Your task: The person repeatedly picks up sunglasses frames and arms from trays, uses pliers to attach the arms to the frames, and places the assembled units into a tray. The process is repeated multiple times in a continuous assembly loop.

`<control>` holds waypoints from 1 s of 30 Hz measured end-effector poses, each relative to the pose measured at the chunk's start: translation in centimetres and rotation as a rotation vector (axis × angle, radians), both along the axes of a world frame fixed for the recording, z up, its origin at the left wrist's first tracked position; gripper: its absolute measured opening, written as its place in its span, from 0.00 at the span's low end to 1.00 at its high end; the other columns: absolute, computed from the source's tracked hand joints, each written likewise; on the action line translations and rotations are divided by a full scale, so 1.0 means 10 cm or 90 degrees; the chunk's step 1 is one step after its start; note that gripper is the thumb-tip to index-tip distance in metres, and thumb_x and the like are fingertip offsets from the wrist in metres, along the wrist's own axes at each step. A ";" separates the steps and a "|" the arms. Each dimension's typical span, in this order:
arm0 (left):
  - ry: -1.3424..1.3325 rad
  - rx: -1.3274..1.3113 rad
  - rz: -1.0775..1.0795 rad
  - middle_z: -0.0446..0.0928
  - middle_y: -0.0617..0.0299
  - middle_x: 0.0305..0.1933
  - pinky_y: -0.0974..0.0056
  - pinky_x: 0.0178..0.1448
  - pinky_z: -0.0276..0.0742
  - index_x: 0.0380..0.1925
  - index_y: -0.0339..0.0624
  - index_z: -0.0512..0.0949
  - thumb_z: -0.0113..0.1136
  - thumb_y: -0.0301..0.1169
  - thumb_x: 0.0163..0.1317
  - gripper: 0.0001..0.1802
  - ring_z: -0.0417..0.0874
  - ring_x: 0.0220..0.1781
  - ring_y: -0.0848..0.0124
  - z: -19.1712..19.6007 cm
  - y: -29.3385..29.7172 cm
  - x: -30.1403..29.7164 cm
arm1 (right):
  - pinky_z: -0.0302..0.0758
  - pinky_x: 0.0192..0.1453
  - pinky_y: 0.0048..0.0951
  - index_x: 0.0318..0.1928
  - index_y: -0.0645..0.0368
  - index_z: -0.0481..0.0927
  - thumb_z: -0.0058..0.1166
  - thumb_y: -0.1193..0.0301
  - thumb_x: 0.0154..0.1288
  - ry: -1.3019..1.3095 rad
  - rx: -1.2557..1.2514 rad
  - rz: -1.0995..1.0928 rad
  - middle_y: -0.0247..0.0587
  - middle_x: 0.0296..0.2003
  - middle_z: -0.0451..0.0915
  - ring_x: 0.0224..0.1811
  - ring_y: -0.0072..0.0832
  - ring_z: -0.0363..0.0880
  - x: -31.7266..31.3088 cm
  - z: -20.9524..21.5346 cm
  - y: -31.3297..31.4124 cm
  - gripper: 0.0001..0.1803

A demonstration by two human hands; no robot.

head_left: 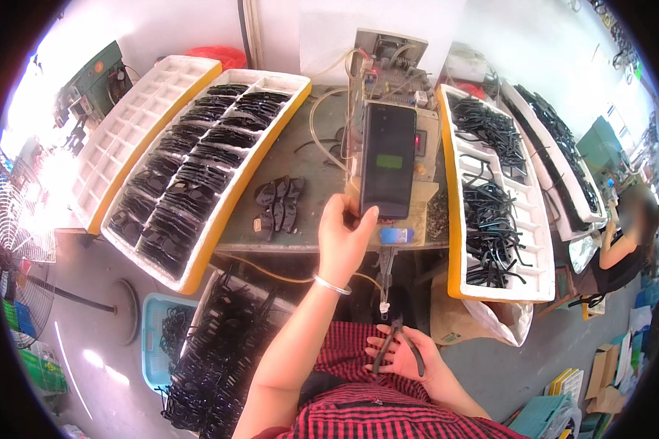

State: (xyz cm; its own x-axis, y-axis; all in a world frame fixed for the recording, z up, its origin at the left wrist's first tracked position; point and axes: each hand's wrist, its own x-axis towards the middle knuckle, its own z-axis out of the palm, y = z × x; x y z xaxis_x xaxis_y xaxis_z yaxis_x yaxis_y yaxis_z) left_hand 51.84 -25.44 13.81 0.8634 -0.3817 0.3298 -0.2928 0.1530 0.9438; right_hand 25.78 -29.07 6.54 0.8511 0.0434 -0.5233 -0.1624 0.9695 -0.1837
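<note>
My left hand (344, 235) reaches up to a dark smartphone (388, 164), its thumb and fingers pinching the lower left corner. The phone stands upright before a bench machine (426, 110) with exposed wiring and covers part of it; a green battery symbol glows on its screen. Low over my lap, my right hand (417, 364) holds black-handled pliers (397, 333), the handles spread across its palm and fingers. To the left of my left hand, several dark lens-like pieces (278, 205) lie on the bench. A small blue object (396, 235) sits below the phone.
On the left, a white divided foam tray (300, 91) holds rows of black eyewear fronts; another tray (135, 110) stands beyond it. The right tray (538, 252) carries black temple arms. Below are a blue basket (151, 344) and piled frames (220, 366). A co-worker (630, 234) sits far right.
</note>
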 end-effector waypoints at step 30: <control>0.008 -0.023 0.060 0.72 0.55 0.29 0.58 0.38 0.72 0.30 0.39 0.70 0.68 0.33 0.50 0.16 0.76 0.33 0.60 -0.02 -0.03 -0.04 | 0.74 0.58 0.49 0.61 0.62 0.69 0.48 0.64 0.66 0.259 -0.195 0.019 0.53 0.50 0.78 0.52 0.43 0.78 0.07 -0.09 0.21 0.25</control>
State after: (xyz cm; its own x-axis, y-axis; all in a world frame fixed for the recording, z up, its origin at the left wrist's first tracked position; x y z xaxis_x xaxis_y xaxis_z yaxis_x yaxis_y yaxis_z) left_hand 51.46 -25.77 13.65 0.8989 -0.2863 0.3317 -0.2965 0.1599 0.9416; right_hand 26.51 -26.97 5.62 0.5760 -0.1424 -0.8050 -0.3067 0.8751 -0.3743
